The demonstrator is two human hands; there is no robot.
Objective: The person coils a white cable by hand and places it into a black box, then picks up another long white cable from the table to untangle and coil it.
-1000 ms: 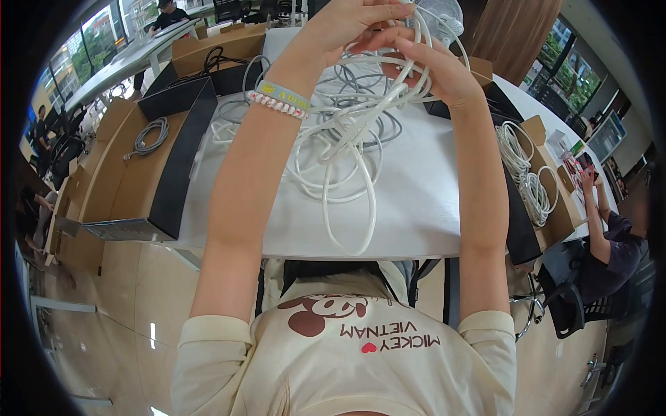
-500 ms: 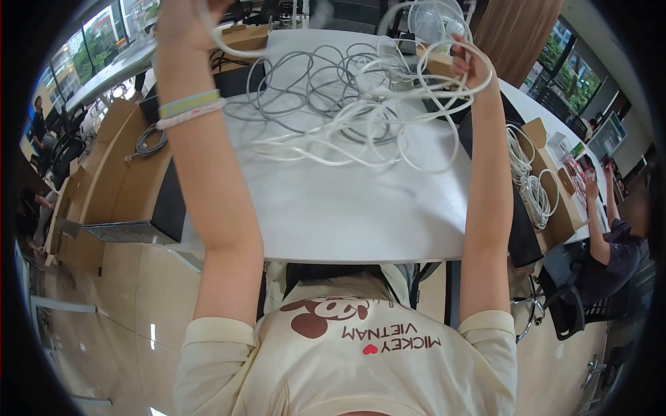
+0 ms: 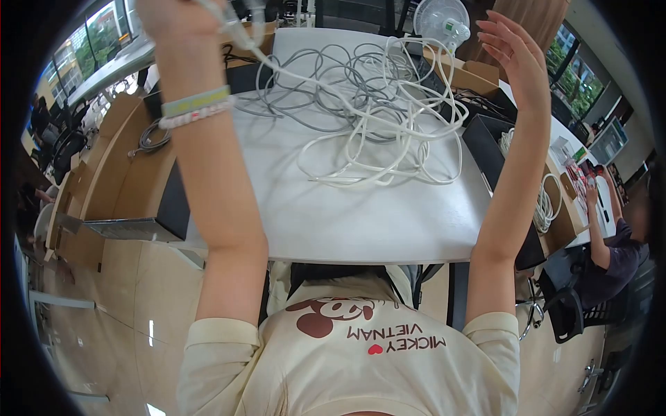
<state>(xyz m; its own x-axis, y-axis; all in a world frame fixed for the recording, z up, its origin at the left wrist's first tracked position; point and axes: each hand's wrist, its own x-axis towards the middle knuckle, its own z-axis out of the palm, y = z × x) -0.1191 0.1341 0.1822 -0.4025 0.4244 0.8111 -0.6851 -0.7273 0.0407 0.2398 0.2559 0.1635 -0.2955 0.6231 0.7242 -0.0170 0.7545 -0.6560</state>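
Head view, nearest first: I see a cream shirt (image 3: 347,353) at six o'clock, both bare arms raised above it; the white table (image 3: 361,215) sits past the shirt; on it lies a tangle of white cable (image 3: 378,149) near centre, with grey cable (image 3: 312,83) looped behind it toward twelve o'clock; my left hand (image 3: 177,17) at eleven o'clock is closed around one strand of the white cable, which runs taut from the fist down to the tangle; two wristbands (image 3: 194,107) circle that forearm; my right hand (image 3: 513,52) at one o'clock is spread wide, fingers apart, holding nothing, clear of the cables; a small fan (image 3: 440,19) stands beyond at twelve o'clock.
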